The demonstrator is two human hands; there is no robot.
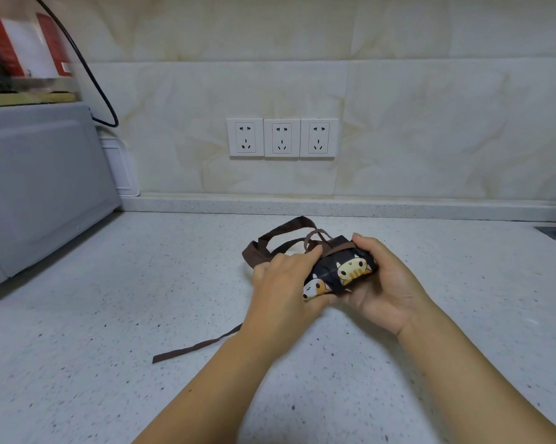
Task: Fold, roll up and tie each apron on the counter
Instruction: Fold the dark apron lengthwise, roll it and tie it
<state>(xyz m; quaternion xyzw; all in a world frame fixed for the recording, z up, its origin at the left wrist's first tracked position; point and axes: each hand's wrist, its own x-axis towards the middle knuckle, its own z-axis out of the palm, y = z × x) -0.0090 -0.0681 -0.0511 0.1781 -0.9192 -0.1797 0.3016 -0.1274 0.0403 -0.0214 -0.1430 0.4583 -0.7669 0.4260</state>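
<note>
Rolled cat-print apron gripped in both hands above the counter

We see the apron (342,273), a tight dark roll printed with cartoon cats, held just over the speckled white counter (110,347) in front of the wall. The left hand (281,285) wraps its curled fingers around the roll's left end, fingertips at the brown band on its far side. The right hand (387,283) cups the right end, fingers curled over the top and palm underneath. The brown straps (287,228) loop loosely behind the roll on the counter, and one brown tie (193,347) trails out flat to the left, passing under the left wrist. A grey microwave (39,187) stands far left, well apart, with a black cable (89,72) behind it. Three white wall sockets (282,137) sit on the tiles beyond.
</note>
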